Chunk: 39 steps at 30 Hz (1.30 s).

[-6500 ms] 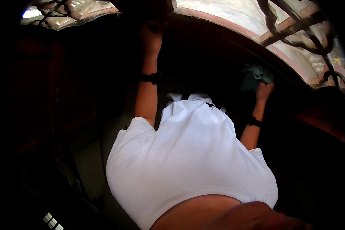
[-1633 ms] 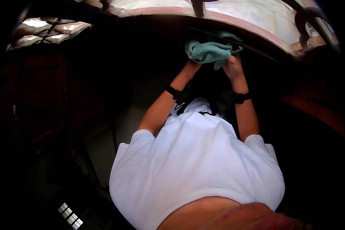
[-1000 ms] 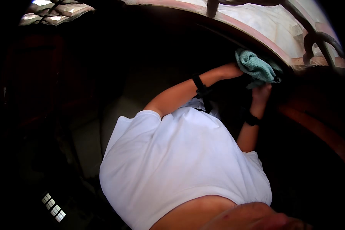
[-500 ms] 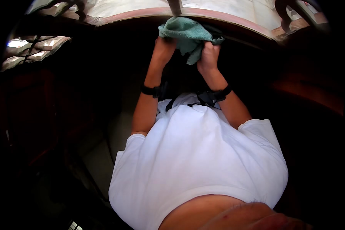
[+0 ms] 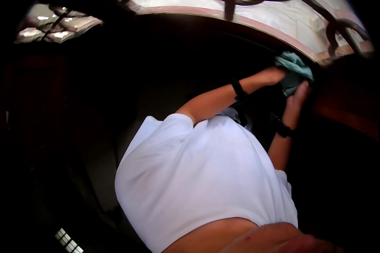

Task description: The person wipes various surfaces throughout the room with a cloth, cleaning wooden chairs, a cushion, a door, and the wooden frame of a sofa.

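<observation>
A green terry cloth (image 5: 295, 65) is bunched between my two hands, close below the window sill at the upper right. My left hand (image 5: 275, 76) is closed on its left side, the arm stretched across in front of my body. On the lower right side of the cloth, my right hand (image 5: 299, 93) grips it too. Folds of fabric hide most of the fingertips on both hands. The cloth looks crumpled and hangs down a little between the hands.
A window with a pale sill (image 5: 278, 36) and curved dark bars (image 5: 340, 31) runs along the top right. Reddish-brown wood (image 5: 346, 120) stands at the right. A dark panelled door or cabinet (image 5: 33, 109) is faintly visible at left. Much of the surroundings is too dark to make out.
Both hands have moved right with the cloth, toward the window's right end. The cloth is more bunched, and my body has turned to the right.
</observation>
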{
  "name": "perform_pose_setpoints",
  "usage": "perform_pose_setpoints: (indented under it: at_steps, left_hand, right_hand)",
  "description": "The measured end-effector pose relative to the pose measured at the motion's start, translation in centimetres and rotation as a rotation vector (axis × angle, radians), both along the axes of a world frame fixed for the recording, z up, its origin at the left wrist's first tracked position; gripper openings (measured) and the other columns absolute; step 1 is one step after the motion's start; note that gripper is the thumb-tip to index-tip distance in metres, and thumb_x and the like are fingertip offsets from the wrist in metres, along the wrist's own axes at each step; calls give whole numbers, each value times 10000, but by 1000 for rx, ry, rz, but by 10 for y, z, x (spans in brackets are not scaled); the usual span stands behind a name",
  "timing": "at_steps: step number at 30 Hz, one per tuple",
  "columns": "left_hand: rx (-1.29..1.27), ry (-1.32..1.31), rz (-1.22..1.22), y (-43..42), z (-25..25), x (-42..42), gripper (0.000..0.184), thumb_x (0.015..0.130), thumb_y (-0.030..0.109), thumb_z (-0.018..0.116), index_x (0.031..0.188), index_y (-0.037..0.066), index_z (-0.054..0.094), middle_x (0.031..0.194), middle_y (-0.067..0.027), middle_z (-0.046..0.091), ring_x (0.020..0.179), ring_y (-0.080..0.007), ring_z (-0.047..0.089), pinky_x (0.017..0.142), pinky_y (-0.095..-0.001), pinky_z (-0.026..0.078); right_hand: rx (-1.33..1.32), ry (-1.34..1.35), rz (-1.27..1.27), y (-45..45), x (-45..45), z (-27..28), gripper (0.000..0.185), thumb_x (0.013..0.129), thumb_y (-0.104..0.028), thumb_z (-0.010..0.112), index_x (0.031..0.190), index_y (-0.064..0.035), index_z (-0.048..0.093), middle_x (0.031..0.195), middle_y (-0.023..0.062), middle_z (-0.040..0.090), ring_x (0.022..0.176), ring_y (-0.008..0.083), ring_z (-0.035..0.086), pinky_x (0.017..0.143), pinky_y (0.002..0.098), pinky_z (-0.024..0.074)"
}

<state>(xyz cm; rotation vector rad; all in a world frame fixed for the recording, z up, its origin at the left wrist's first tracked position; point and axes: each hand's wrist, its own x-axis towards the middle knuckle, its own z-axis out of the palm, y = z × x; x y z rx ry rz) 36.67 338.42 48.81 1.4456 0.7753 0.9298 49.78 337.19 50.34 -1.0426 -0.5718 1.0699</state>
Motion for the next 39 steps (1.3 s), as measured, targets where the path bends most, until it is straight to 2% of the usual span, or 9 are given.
perform_pose_setpoints:
  at_steps: [16, 23, 24, 26, 30, 32, 34, 37, 39]
  left_hand:
    - [-193, 31, 98, 17, -12, -26, 348, 928, 202, 498, 1189, 17, 634, 1138, -119, 670, 1032, -218, 600, 936, -354, 466]
    - [63, 75, 222, 35, -70, -30, 368, 915, 199, 471, 1172, -12, 629, 1060, -135, 690, 964, -237, 636, 869, -365, 499]
    - [-243, 173, 182, 40, -61, -30, 380, 934, 249, 474, 1123, -32, 646, 976, -129, 705, 838, -223, 657, 779, -368, 523]
    - [-357, -126, 243, 17, -41, -25, 448, 953, 347, 489, 1119, -37, 651, 955, -130, 707, 780, -229, 665, 744, -358, 536]
    - [-469, -110, 271, -6, -48, -34, 479, 973, 396, 494, 1123, -27, 659, 953, -133, 707, 860, -243, 673, 820, -371, 532]
    - [-301, 145, 201, 2, -88, -42, 490, 984, 397, 501, 1218, -20, 609, 1090, -155, 683, 1034, -260, 646, 933, -378, 497]
    - [-11, -6, 469, 17, -104, -43, 493, 972, 337, 549, 1354, 30, 502, 1356, -159, 550, 1237, -272, 539, 1022, -367, 443]
    - [-60, -21, 444, 9, -80, -61, 488, 939, 229, 609, 1375, 52, 482, 1316, -151, 578, 1198, -270, 568, 997, -369, 466]
    - [305, -92, 346, 0, -28, -71, 544, 886, 147, 671, 1384, 60, 468, 1287, -149, 595, 1151, -269, 600, 955, -368, 496]
  right_hand:
    - [146, 62, -100, 9, -29, -23, 253, 927, 6, 510, 1167, 58, 573, 1153, 111, 619, 951, 196, 616, 859, 346, 526]
    - [195, -20, -62, 13, -32, -35, 268, 960, -114, 521, 1188, 20, 567, 1175, 108, 613, 987, 218, 623, 871, 364, 530]
    - [282, 3, -104, 15, -28, -39, 282, 968, -139, 511, 1198, 15, 560, 1188, 108, 607, 999, 217, 619, 880, 371, 527]
    - [257, -7, -115, 16, -24, -43, 321, 980, -195, 496, 1224, 9, 543, 1216, 106, 595, 1020, 214, 614, 901, 385, 520]
    - [149, 181, 29, 22, -30, -90, 334, 976, -191, 491, 1239, 8, 544, 1205, 90, 597, 1039, 210, 606, 920, 363, 501]
    - [209, -104, 150, 24, -49, -118, 345, 960, -204, 558, 1221, 21, 545, 1180, 95, 602, 1073, 207, 589, 957, 366, 474]
    - [242, -229, 157, 33, -78, -100, 353, 903, -63, 551, 1239, 42, 523, 1236, 111, 566, 1144, 210, 542, 1023, 351, 401]
    - [497, -578, 13, 28, -75, -79, 351, 925, -79, 596, 1249, 33, 519, 1269, 118, 560, 1159, 216, 535, 1037, 360, 386]
    - [560, -589, -12, 28, -62, -59, 391, 923, -134, 654, 1260, 19, 529, 1256, 113, 587, 1157, 206, 554, 1027, 364, 401]
